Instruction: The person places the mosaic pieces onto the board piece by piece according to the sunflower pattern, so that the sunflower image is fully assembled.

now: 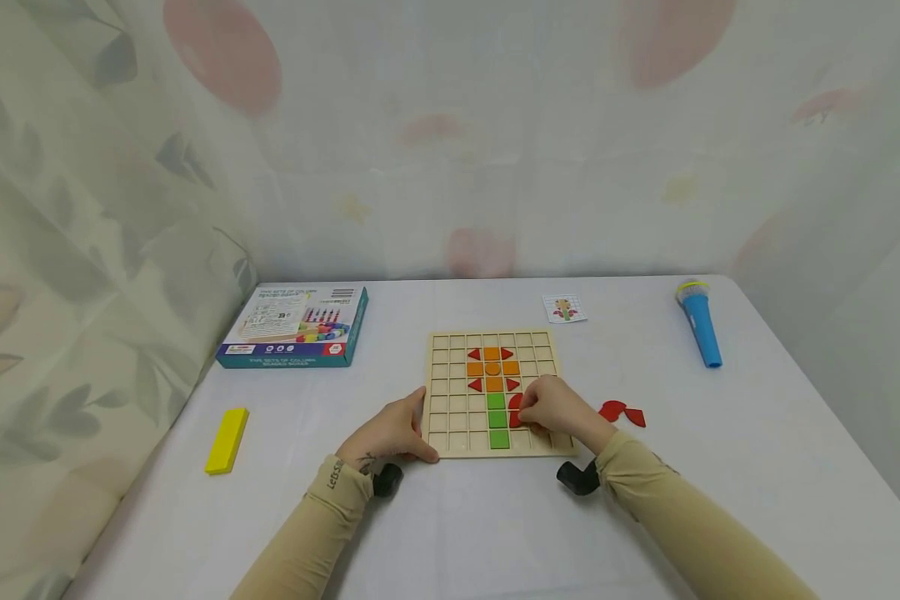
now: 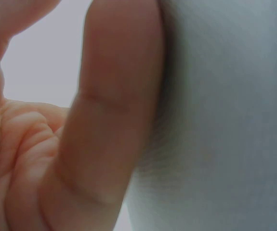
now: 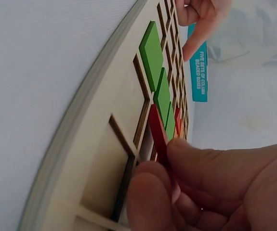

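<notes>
A square wooden grid board (image 1: 457,423) lies on the table with flat coloured pieces in its cells. Orange squares and a round orange piece (image 1: 492,368) form a cross between red triangles (image 1: 476,385). Below runs a column of green squares (image 1: 498,439). My left hand (image 1: 390,431) rests against the board's left edge, its thumb at the near left corner. My right hand (image 1: 558,408) pinches a red piece (image 3: 157,127) between thumb and finger, tilted over a cell beside the green column. Another red piece (image 1: 516,401) shows just above those fingertips.
Loose red pieces (image 1: 612,410) lie right of the board, partly behind my right wrist. A pattern card (image 1: 565,308) sits beyond the board. A blue toy microphone (image 1: 701,325) is at the right, a flat game box (image 1: 292,327) at the back left, a yellow block (image 1: 227,441) at left.
</notes>
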The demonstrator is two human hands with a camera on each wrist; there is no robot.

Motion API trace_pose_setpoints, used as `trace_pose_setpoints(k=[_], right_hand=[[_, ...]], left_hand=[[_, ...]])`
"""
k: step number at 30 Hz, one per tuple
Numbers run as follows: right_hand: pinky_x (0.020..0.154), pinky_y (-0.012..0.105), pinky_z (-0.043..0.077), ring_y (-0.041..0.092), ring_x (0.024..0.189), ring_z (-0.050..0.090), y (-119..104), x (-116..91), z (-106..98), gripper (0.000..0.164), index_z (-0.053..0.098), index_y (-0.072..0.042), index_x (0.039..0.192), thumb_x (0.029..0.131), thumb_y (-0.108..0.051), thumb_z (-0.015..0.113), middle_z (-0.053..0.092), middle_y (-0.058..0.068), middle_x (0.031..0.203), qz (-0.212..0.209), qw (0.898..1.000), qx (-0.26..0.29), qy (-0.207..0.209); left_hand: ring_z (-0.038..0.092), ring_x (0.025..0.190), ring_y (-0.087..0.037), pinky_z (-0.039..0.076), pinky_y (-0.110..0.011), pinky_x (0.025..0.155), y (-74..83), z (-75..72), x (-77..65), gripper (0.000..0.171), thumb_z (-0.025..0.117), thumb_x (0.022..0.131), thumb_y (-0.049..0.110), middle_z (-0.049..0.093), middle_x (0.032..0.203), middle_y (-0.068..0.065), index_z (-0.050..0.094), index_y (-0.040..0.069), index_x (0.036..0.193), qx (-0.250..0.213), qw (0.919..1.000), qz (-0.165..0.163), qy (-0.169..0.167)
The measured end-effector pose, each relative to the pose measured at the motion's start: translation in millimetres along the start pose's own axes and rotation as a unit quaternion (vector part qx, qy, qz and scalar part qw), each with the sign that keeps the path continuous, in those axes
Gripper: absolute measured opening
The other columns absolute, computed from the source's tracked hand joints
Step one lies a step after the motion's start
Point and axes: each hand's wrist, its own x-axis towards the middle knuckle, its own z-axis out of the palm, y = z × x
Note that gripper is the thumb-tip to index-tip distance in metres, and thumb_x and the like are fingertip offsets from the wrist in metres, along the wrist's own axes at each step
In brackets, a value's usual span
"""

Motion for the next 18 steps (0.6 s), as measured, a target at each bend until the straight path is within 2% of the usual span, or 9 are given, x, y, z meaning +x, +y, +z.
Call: trace_pose_setpoints(k=[8,18], right_hand=[[0.047,0.023,0.038,0.014,0.05,0.048,-7,3,2,0.015,0.063,-0.007,0.065,0.08,-0.008,0.065,0.054,0.002,0.06,0.006,0.999,-0.033,0.021],[0.045,0.022,0.037,0.013,0.049,0.047,-14,2,4,0.018,0.057,-0.006,0.064,0.079,-0.006,0.065,0.051,0.002,0.058,0.006,0.998,-0.044,0.039]], left_hand=[[0.05,0.056,-0.017,0.043,-0.029,0.052,0.6,-0.6,-0.6,0.119,0.088,0.056,0.011,0.051,0.067,-0.007,0.013,0.003,0.148,-0.003,1.0,0.0,-0.003],[0.051,0.057,-0.017,0.044,-0.029,0.052,0.6,-0.3,0.5,0.119,0.088,0.056,0.013,0.052,0.068,-0.007,0.014,0.004,0.148,0.007,1.0,-0.006,0.001]])
